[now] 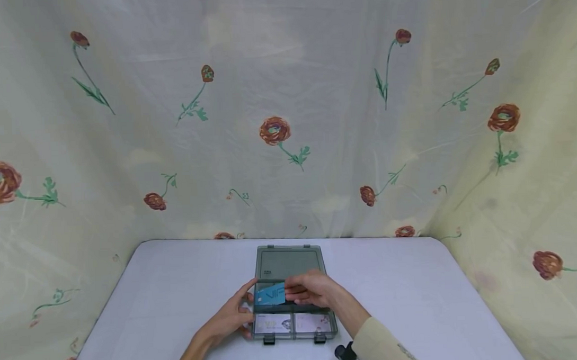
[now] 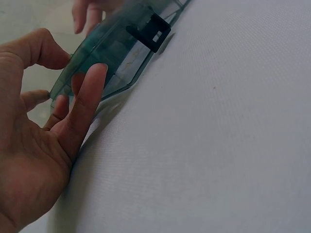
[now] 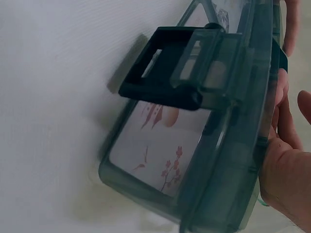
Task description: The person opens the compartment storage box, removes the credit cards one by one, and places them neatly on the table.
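A blue card (image 1: 271, 294) marked "VIP" is tilted over the left compartments of a green translucent box (image 1: 290, 262), whose lid lies back. My right hand (image 1: 313, 289) pinches the card's right end. My left hand (image 1: 226, 319) rests its spread fingers against the box's left side, and in the left wrist view the fingers of this hand (image 2: 48, 131) touch the box wall (image 2: 92, 48). Two light printed cards (image 1: 269, 324) lie side by side in the front compartments. The right wrist view shows my right hand (image 3: 289, 165) partly behind the box wall (image 3: 228, 170).
Two dark latches (image 1: 269, 339) stick out at the box's front edge. A small black object (image 1: 344, 354) is on the white table (image 1: 177, 279), beside my right sleeve. A flowered curtain (image 1: 325, 147) hangs behind and at both sides.
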A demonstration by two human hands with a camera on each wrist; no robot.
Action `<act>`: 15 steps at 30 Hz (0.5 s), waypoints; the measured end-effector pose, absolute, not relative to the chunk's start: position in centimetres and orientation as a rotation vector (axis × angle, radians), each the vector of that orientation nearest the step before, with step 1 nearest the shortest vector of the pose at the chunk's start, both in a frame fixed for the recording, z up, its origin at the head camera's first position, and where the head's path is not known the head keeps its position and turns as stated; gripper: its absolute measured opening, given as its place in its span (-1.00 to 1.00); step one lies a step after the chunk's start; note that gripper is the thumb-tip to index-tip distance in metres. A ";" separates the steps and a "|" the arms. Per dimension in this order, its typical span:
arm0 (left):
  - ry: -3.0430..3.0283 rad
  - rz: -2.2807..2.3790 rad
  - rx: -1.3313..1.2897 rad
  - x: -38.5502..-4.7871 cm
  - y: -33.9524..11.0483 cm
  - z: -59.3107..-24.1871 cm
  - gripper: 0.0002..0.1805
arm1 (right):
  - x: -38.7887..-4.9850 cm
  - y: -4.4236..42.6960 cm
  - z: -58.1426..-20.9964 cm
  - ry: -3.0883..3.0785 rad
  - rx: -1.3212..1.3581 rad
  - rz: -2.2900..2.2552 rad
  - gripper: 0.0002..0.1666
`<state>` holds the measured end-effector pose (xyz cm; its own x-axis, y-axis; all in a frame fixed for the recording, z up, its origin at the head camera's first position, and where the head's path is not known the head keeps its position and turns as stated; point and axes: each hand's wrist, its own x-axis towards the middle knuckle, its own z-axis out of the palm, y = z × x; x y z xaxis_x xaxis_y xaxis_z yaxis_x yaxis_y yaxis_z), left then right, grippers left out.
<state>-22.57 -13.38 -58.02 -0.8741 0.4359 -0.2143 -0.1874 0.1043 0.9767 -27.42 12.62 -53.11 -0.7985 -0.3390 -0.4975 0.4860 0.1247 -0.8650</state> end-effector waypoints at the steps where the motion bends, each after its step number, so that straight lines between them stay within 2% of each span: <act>1: 1.935 1.821 0.242 -22.6 -13.4 -58.0 0.08 | -27.4 12.5 -53.1 1.806 0.146 -1.734 -0.66; 15: 1.942 1.820 0.250 -22.6 -13.4 -58.1 0.08 | -27.7 12.1 -53.4 1.869 0.144 -1.695 -0.77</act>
